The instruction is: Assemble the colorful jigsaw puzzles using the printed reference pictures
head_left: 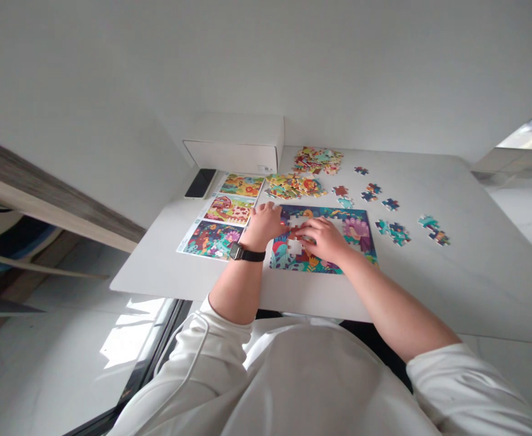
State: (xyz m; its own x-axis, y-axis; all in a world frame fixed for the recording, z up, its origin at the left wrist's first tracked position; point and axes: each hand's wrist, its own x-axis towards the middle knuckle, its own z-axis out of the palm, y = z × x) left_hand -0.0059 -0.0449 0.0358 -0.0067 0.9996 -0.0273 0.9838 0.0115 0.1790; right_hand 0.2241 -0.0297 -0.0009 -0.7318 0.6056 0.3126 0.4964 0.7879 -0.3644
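We begin at the near edge, where the white top (pixel 329 381) has both sleeves ending around the elbows. Both forearms extend forward over the table and converge. A black watch (pixel 246 253) encircles the left wrist. The left hand (pixel 264 225) is palm down at the left edge of the jigsaw puzzle (pixel 313 262), fingers pointing away and thumb directed inward. The right hand (pixel 324 239) angles in from the right above the puzzle's middle, fingers bent, fingertips at a brown area near the left thumb. We cannot tell whether either hand grips a piece.

The puzzle lies flat near the front of the white table (pixel 456 272); pale gaps show in its interior. To its left we locate a picture sheet (pixel 227 209) bearing three illustrations. To its right lie loose pieces (pixel 397 234). Farther back are a yellow-toned pile (pixel 293 186), a phone (pixel 201 183), a second pile (pixel 318 160) and a white box (pixel 233 156). Sunlight marks the floor (pixel 66 345) at the left; a plain wall (pixel 361 72) closes the far side.
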